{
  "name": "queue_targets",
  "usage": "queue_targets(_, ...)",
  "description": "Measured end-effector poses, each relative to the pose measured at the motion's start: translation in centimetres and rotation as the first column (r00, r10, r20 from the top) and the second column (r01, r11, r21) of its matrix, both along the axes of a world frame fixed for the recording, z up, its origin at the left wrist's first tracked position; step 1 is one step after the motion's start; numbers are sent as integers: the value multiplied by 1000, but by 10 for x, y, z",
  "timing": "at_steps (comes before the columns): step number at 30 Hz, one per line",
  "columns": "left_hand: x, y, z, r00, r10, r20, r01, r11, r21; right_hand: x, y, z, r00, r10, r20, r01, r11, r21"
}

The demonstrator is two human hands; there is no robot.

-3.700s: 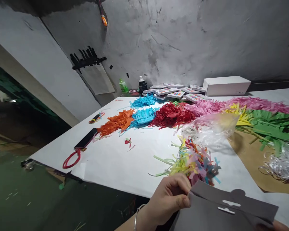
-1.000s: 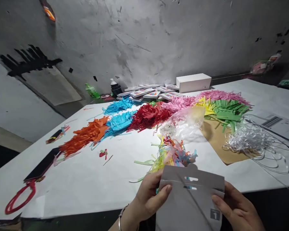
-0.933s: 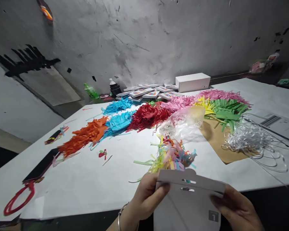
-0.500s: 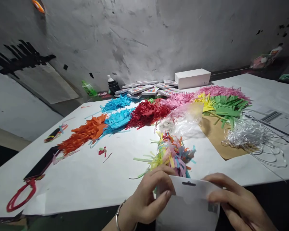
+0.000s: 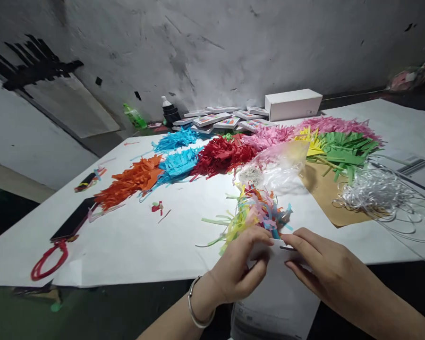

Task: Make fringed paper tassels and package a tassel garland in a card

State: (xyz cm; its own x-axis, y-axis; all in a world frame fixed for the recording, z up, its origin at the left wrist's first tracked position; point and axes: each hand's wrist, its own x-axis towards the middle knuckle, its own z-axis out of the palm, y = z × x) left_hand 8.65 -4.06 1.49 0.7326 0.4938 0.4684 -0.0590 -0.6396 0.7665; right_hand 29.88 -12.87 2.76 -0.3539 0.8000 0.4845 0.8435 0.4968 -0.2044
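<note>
A white flat packet (image 5: 274, 293) with a dark hanging slot in its top flap is held upright at the table's front edge. My left hand (image 5: 242, 267), with a silver bangle on the wrist, is closed on the packet's upper left edge. On the right side of the flap, beside the slot, my right hand (image 5: 315, 262) pinches the packet between thumb and fingers. Just beyond them lies a pile of mixed-colour paper fringes (image 5: 257, 210). The packet's bottom runs out of view.
Orange (image 5: 131, 182), blue, red (image 5: 223, 156), pink, yellow and green (image 5: 350, 151) fringe bundles lie across the white table (image 5: 127, 250). Behind are flat boxes and a white carton (image 5: 292, 106). White string (image 5: 375, 191) sits on brown paper at right; a phone (image 5: 74, 219) lies left.
My right hand has moved from the packet's right side up onto the flap near the slot. The packet has tilted, and the camera view has shifted slightly.
</note>
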Motion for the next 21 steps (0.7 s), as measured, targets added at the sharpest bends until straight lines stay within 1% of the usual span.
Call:
queue_targets(5, 1, 2, 1, 999, 8, -50, -10, 999, -44, 3, 5, 0, 999, 26, -43, -30, 996, -83)
queue_targets(8, 0, 3, -1, 999, 10, -46, -12, 998, -58, 5, 5, 2, 999, 13, -49, -19, 994, -109)
queue_targets(12, 0, 3, -2, 999, 34, -39, -37, 995, -88, 2, 4, 5, 999, -23, -37, 20, 995, -100)
queue_targets(16, 3, 0, -3, 997, 59, -50, -64, 992, -110, -2, 5, 4, 997, -83, 6, 83, 991, -105)
queue_targets(19, 5, -2, -5, 997, 57, -46, -61, 994, -90, -1, 7, 3, 992, -124, 7, 123, 976, -181)
queue_targets(21, 5, -2, -6, 997, 56, -57, -60, 996, -72, 1, 8, 4, 993, -108, -50, 90, 956, -280)
